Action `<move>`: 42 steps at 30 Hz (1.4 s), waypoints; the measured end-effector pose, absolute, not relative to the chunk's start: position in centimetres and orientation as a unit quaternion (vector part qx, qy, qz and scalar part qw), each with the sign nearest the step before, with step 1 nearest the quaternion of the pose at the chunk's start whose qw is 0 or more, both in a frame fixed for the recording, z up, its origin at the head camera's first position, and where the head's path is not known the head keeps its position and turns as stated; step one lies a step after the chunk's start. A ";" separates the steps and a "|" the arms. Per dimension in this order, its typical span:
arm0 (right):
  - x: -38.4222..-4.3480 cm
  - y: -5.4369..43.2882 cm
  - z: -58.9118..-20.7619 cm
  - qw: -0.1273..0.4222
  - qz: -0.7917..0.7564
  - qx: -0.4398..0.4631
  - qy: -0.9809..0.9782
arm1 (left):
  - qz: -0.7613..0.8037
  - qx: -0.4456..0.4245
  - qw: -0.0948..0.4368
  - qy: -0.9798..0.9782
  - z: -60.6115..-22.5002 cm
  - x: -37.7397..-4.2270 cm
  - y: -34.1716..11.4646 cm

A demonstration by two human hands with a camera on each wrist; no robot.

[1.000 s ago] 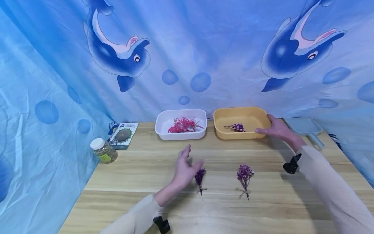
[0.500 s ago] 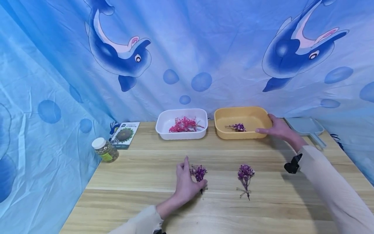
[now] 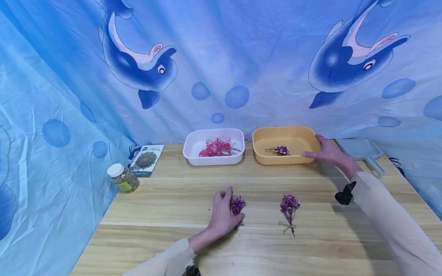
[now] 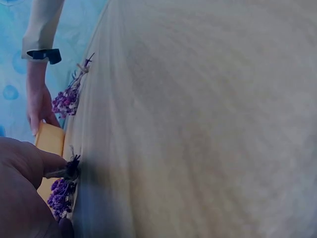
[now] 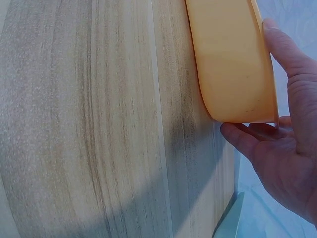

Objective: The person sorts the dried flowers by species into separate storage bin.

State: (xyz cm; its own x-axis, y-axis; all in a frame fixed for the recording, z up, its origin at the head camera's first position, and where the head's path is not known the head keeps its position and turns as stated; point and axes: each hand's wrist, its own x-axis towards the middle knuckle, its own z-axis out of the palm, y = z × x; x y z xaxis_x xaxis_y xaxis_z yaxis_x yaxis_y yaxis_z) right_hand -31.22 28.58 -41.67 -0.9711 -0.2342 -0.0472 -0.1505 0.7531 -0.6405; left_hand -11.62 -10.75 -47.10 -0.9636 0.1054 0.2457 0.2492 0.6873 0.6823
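Observation:
My left hand (image 3: 222, 216) is low over a small tied bunch of purple dried flowers (image 3: 237, 205), thumb and fingers spread apart around it. The left wrist view shows the thumb right at the dark stems, with the purple heads (image 4: 60, 196) beyond it; part of the bunch is hidden by the hand. My right hand (image 3: 326, 150) grips the right end of a yellow tray (image 3: 286, 160), thumb on the front rim in the right wrist view and fingers under the corner. Inside that tray lies another purple bunch (image 3: 281, 150).
A third tied purple bunch (image 3: 289, 209) lies on the table right of my left hand. A white tray (image 3: 214, 161) with pink dried flowers (image 3: 217, 147) stands beside the yellow one. At left are a lidded jar (image 3: 123, 178) and a seed packet (image 3: 146, 160); a grey-blue dustpan (image 3: 359, 148) lies far right.
My left hand has come down and to the right onto the purple bunch, which has shifted slightly right. My right hand and the yellow tray stay in place.

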 end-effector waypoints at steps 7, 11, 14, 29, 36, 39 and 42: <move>-31.1 28.6 -41.6 0.065 -0.335 -0.103 0.934 | -0.372 -0.124 0.085 -0.916 -46.6 -12.2 -11.3; -31.0 28.6 -41.5 0.063 -0.334 -0.104 0.935 | -0.381 -0.132 0.079 -0.912 -46.4 -12.4 -11.6; -31.0 28.5 -41.4 0.062 -0.332 -0.105 0.935 | -0.395 -0.139 0.079 -0.905 -46.3 -12.5 -11.8; -30.9 28.4 -41.2 0.066 -0.335 -0.102 0.934 | -0.398 -0.193 0.104 -0.891 -44.3 -14.7 -11.6; -31.0 28.5 -41.5 0.063 -0.334 -0.102 0.935 | -0.401 -0.212 0.082 -0.888 -42.6 -16.4 -10.7; -31.0 28.5 -41.5 0.065 -0.335 -0.098 0.935 | -0.412 -0.226 0.077 -0.879 -41.7 -17.5 -10.1; -31.1 28.5 -41.5 0.067 -0.335 -0.095 0.935 | -0.420 -0.237 0.072 -0.873 -40.8 -18.6 -9.5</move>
